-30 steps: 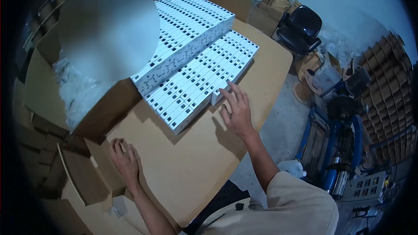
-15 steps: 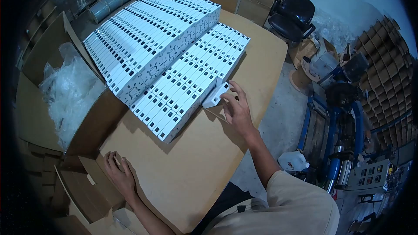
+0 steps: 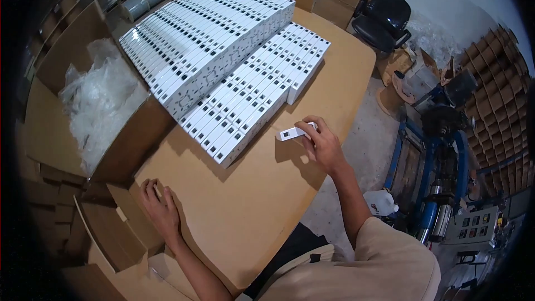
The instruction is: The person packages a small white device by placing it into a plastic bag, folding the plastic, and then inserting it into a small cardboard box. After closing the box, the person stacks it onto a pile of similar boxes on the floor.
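Observation:
My right hand (image 3: 320, 144) pinches a small white box (image 3: 294, 132) with a dark square on it, held above the table to the right of the stacked boxes. My left hand (image 3: 160, 207) rests on the table's left side near an open carton, fingers apart and holding nothing. Rows of similar white boxes (image 3: 245, 97) stand packed side by side on the table, and a taller block of them (image 3: 192, 39) rises behind, with a grey pattern on its side faces.
The brown table (image 3: 223, 212) spans the middle. At left are a carton (image 3: 125, 145) of clear plastic wrap (image 3: 100, 106) and a smaller open carton (image 3: 111, 228). Beyond the right edge stand a black chair (image 3: 384, 19), blue machinery (image 3: 460, 167) and a white jug (image 3: 382, 203).
My right hand has drawn the small box away from the end of the lower rows and turned it. The whole view has shifted slightly; my left hand stays at the table's left side.

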Available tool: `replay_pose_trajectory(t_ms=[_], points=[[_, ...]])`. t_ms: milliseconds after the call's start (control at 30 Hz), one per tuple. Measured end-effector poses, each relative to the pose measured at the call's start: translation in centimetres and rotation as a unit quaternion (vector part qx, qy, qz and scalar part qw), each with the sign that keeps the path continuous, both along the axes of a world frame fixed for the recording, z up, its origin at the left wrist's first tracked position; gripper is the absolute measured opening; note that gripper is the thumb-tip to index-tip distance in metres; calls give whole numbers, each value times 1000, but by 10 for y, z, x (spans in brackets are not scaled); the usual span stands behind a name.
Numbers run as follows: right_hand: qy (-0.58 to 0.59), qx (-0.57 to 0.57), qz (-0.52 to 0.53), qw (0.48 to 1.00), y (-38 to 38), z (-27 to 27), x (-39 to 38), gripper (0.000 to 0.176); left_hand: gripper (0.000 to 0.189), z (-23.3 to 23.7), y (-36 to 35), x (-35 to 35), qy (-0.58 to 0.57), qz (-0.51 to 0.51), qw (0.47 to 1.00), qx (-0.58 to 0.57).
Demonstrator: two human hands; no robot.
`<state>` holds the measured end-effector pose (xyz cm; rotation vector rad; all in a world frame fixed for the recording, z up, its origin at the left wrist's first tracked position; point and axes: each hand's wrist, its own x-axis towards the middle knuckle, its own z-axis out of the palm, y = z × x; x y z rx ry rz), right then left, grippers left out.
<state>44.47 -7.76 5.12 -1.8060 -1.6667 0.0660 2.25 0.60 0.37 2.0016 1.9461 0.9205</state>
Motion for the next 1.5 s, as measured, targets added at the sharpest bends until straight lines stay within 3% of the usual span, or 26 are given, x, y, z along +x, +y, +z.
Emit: replay_pose_trajectory(t_ms=[300,467,700,833,900,1033,1133,1167,1267,1500], points=[[106,-18,119,987,1,13,-120,38,30,1,-1,-11,-168,-42,985,21],[119,-10,185,975,22,10,-181,37,26,10,-2,-13,-243,-11,970,-7],[147,-12,261,954,77,2,-258,32,24,20,-1,-25,-402,14,909,-112],[150,-11,298,943,102,-3,-278,32,25,13,7,-27,-474,28,876,-84],[93,25,329,939,113,-8,-275,33,25,-1,12,-29,-482,32,873,-60],[278,-14,343,897,124,-35,-272,30,22,-5,19,-28,-507,10,861,-38],[440,-33,304,844,134,-59,-274,30,33,-3,19,-27,-504,4,863,-28],[440,-1,298,847,138,-67,-276,29,35,-2,17,-26,-491,10,871,-27],[388,-89,273,876,144,-83,-267,28,40,1,13,-25,-423,26,906,-20],[294,-62,281,911,136,-58,-271,38,38,-8,11,-33,-308,32,951,-19]])
